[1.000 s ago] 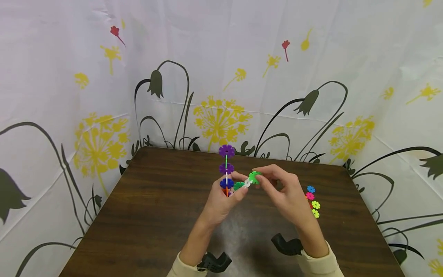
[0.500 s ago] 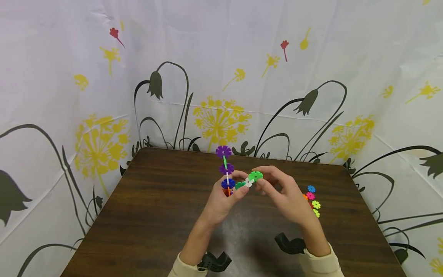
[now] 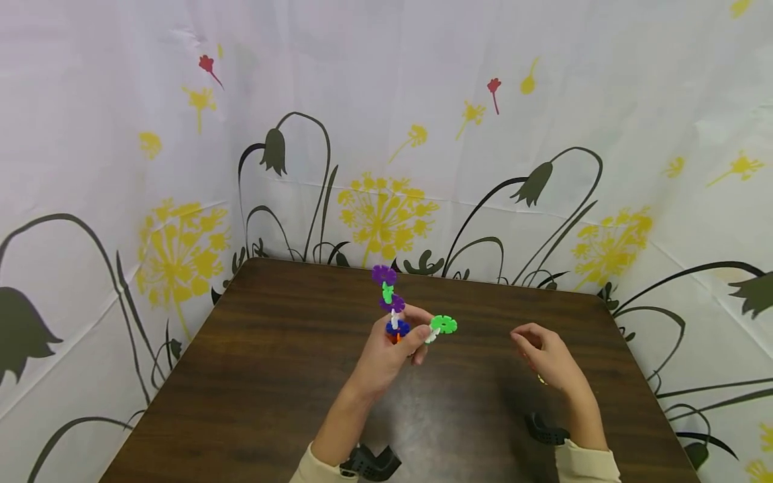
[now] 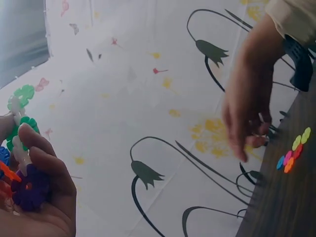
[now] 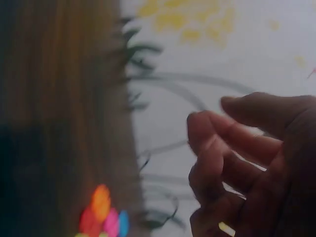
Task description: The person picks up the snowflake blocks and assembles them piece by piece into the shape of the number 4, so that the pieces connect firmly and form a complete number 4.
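My left hand grips a chain of interlocking flower-shaped plastic discs. One branch rises from the grip: a purple disc at the top, then green, purple, white and blue ones. Past the thumb, a bright green disc is slotted onto a white disc. In the left wrist view, a dark purple disc and an orange one lie within the fingers. My right hand hovers over the table's right side, its fingers loosely bent. The right wrist view shows nothing between thumb and fingertips.
Loose flower discs lie at the table's right: orange, red, pink, blue and yellow. My right hand mostly covers them in the head view. A patterned curtain stands behind the dark wooden table.
My right hand has let go of the bright green disc and moved right, over the loose discs. The chain's upright branch has tilted left and sunk slightly; the left hand keeps its grip.
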Motion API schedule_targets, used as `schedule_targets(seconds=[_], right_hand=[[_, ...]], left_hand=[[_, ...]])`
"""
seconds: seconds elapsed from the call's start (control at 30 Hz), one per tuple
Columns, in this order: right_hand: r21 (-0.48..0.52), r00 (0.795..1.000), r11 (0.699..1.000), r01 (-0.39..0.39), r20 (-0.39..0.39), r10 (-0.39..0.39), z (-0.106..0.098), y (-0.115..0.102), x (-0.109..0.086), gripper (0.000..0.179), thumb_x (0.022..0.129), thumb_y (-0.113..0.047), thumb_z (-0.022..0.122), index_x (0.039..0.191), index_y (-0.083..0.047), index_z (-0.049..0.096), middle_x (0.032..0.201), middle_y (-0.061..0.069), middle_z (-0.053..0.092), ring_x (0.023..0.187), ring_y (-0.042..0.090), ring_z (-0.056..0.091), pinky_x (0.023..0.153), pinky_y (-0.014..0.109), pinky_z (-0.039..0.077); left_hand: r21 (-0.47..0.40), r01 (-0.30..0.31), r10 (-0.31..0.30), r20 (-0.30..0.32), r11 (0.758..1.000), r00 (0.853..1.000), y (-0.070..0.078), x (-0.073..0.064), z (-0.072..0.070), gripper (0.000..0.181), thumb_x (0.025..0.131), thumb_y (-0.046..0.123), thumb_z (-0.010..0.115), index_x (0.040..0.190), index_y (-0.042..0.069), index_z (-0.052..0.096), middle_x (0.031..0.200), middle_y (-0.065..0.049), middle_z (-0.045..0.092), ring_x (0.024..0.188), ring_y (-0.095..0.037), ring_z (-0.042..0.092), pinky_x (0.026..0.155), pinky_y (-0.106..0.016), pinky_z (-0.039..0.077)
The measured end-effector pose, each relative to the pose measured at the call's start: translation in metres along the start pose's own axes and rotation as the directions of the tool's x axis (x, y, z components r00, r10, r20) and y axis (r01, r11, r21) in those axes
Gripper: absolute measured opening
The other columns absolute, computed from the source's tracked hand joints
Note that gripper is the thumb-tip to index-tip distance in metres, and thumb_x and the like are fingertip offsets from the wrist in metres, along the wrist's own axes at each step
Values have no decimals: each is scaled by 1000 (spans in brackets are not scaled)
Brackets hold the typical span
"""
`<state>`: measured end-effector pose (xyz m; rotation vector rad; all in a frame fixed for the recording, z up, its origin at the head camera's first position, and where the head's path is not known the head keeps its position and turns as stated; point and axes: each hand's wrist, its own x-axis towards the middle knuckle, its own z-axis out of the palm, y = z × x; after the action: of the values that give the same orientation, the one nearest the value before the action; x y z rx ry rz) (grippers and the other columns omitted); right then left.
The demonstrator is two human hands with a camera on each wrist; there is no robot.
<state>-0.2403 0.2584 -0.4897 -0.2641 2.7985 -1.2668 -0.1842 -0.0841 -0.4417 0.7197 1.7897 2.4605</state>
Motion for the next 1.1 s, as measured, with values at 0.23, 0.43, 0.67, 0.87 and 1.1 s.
schedule_targets(seconds=[0.23, 0.43, 0.67, 0.87, 1.1], right_hand=[[-265, 969, 933, -245, -28, 246, -10, 50, 11, 48, 109, -38, 60, 143, -4, 60, 122, 24, 73, 94, 35, 70, 70, 47, 54], [-270, 913, 874, -404, -55, 405, -23, 77, 26, 69, 109, -56, 51, 153, -2, 45, 149, 37, 52, 126, 61, 57, 93, 73, 48], [-230, 851, 820, -524, -96, 517, -18, 92, 44, 82, 105, -64, 51, 148, 4, 40, 150, 38, 49, 128, 63, 53, 99, 75, 43], [-219, 848, 820, -529, -100, 521, -16, 96, 55, 56, 106, -51, 55, 126, 1, 55, 126, 33, 62, 110, 54, 61, 93, 68, 44], [-152, 880, 867, -474, -36, 474, -26, 103, 68, 43, 104, -38, 62, 69, -13, 62, 72, 1, 55, 72, 22, 53, 71, 41, 41]], left_hand=[[-37, 12, -14, -48, 999, 999, 1, -1, 1, 12, 108, 22, 68, 117, 14, 68, 86, 6, 61, 64, -8, 53, 60, -19, 46], [-48, 50, -53, -53, 998, 997, 2, -2, 0, 14, 108, 20, 67, 122, 17, 65, 87, 4, 57, 67, -7, 52, 61, -19, 45], [-68, 50, -52, -28, 996, 998, 1, -10, -2, 5, 110, 16, 63, 115, 16, 64, 82, 6, 55, 66, -6, 50, 62, -19, 42], [-38, 55, -57, -55, 998, 997, 3, -9, 1, 2, 110, 17, 63, 110, 15, 64, 81, 6, 57, 65, -5, 51, 60, -20, 43], [-9, 53, -54, -100, 999, 994, 6, -8, 3, 10, 110, 18, 62, 112, 8, 62, 82, 4, 56, 65, -7, 51, 61, -20, 45]])
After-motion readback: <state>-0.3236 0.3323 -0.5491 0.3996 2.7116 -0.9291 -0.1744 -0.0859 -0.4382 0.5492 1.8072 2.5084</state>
